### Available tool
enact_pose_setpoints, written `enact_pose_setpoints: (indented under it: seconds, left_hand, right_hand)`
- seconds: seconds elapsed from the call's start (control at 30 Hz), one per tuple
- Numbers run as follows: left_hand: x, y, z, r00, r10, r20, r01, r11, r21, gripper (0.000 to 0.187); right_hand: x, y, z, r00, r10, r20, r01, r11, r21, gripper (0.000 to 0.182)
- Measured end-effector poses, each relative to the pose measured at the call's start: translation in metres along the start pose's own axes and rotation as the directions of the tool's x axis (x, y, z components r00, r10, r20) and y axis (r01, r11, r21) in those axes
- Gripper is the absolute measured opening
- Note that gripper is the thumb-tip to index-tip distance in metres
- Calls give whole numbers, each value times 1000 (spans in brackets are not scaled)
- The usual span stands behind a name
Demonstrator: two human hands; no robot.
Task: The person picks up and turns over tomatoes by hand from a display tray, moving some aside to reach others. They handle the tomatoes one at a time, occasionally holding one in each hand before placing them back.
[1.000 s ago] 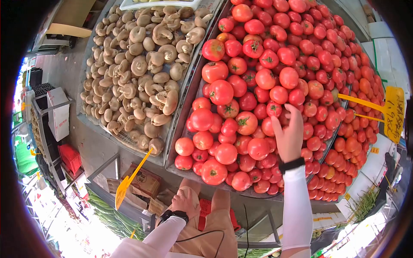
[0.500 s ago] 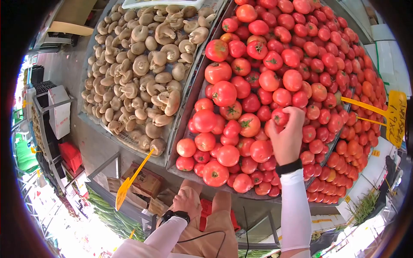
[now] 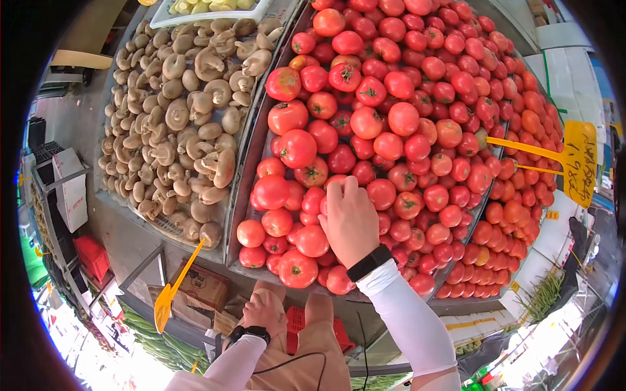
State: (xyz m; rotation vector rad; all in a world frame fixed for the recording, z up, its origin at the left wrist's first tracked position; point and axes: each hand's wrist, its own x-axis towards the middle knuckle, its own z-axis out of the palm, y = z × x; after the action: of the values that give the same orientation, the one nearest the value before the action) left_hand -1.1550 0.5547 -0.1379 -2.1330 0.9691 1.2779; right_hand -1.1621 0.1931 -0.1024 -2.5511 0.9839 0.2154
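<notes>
My right hand (image 3: 352, 218), with a dark band at the wrist and a white sleeve, reaches down into the heap of red tomatoes (image 3: 404, 118). Its bent fingers close over a tomato (image 3: 323, 206) that is mostly covered by the hand. Larger tomatoes lie around it, such as one (image 3: 312, 240) just below and to the left. Down by my thigh, my left hand (image 3: 266, 309) rests with curled fingers and a dark watch at its wrist. The inside of that hand is hidden.
Left of the tomatoes is a bed of brown mushrooms (image 3: 176, 114), with a white tray (image 3: 215, 14) behind it. Yellow price tags stand at the right (image 3: 579, 163) and front left (image 3: 164, 306). A red basket (image 3: 339, 335) is below the stall edge.
My right hand has left the tomato it was touching and moved left and toward me, onto another tomato. The whole view has shifted somewhat. My left hand stays by my thigh.
</notes>
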Motion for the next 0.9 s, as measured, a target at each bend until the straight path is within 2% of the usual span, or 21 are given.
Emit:
enact_pose_setpoints:
  seconds: [0.03, 0.13, 0.23, 0.33, 0.43, 0.47, 0.6, 0.7, 0.83, 0.87, 0.9]
  left_hand:
    - [0, 0, 0, 1000, 2, 0, -2, 1000, 1, 93]
    - [2, 0, 1, 1000, 10, -3, -10, 1000, 10, 93]
    - [1, -1, 3, 1000, 21, -7, -21, 999, 25, 93]
    - [1, -3, 5, 999, 29, -23, -28, 999, 35, 94]
    - [-1, -5, 4, 999, 29, -25, -27, 999, 43, 95]
    - [-1, -5, 1, 1000, 28, -7, -28, 999, 33, 95]
    - [1, -4, -4, 999, 23, 35, -24, 1000, 18, 96]
    - [1, -4, 0, 999, -2, 37, 2, 1000, 8, 96]
    - [0, -2, -12, 998, -11, 69, 14, 999, -45, 94]
    - [-2, -1, -17, 996, -12, 87, 18, 998, -67, 93]
    - [-1, 1, -20, 994, -12, 105, 22, 996, -89, 92]
  right_hand:
    - [0, -1, -2, 1000, -17, 18, 17, 1000, -15, 49]
    - [-2, -4, -4, 999, -25, 42, 24, 1000, 16, 52]
    - [-6, -1, 6, 994, -102, -44, 98, 991, -87, 22]
    - [-8, 2, 3, 997, -67, -47, 64, 996, -59, 23]
    - [3, 8, -14, 995, 25, -96, -21, 999, 39, 22]
    - [9, 13, -13, 987, 29, -156, -19, 998, 64, 19]
    - [41, 29, -9, 968, 1, -249, -4, 1000, -10, 18]
    - [55, 25, 0, 980, 7, -197, -15, 999, -39, 20]
    - [54, 16, 6, 987, -8, -163, -2, 998, -63, 33]
    - [50, 14, -2, 994, 25, -106, -24, 1000, 16, 34]
    - [49, 15, -9, 984, -2, -179, 9, 999, 41, 34]
